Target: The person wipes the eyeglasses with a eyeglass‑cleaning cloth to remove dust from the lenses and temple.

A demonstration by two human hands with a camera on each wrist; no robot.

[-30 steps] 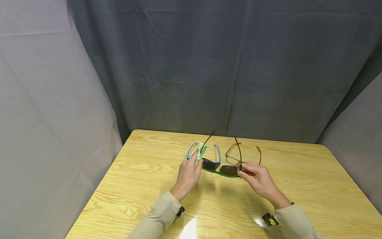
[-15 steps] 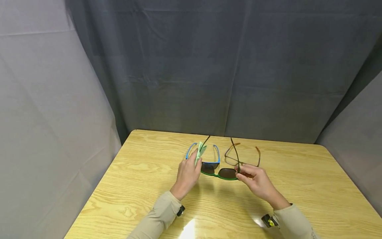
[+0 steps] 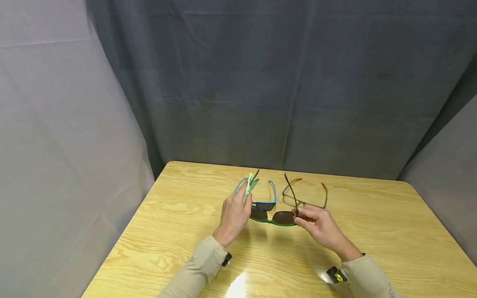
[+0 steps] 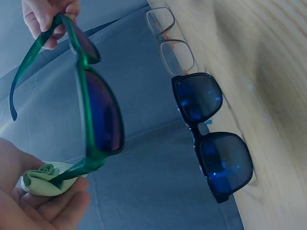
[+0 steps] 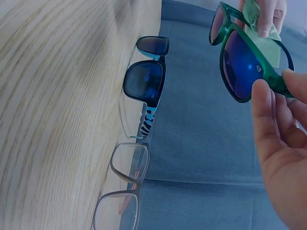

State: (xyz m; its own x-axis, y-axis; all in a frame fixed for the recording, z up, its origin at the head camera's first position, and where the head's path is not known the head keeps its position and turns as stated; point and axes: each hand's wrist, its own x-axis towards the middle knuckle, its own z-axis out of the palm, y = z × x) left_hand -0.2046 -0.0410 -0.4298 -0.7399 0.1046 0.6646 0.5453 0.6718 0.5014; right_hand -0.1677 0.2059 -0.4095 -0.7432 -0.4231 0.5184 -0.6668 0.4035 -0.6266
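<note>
Held above the table between both hands is a pair of green-framed sunglasses (image 3: 283, 218) with dark lenses, temples unfolded and pointing away. My right hand (image 3: 322, 225) pinches the frame's right corner near the hinge between thumb and fingers. At the other side, my left hand (image 3: 234, 215) grips a folded light green cloth (image 3: 249, 188) wrapped around the left temple; in the left wrist view the temple (image 4: 76, 170) runs into the cloth. Just beyond stand blue-framed sunglasses (image 3: 265, 206) with dark lenses, partly hidden by the left hand and the held pair.
Clear-lens eyeglasses (image 3: 292, 201) with orange-brown temple tips sit on the wooden table (image 3: 179, 231), right of the blue pair. A dark grey curtain (image 3: 223, 103) hangs behind the table, with pale cloth panels (image 3: 67, 145) at the sides.
The green sunglasses have come down and nearer, their temple tips shifting left. The right hand has moved slightly left with them; the left hand keeps its hold on the cloth.
</note>
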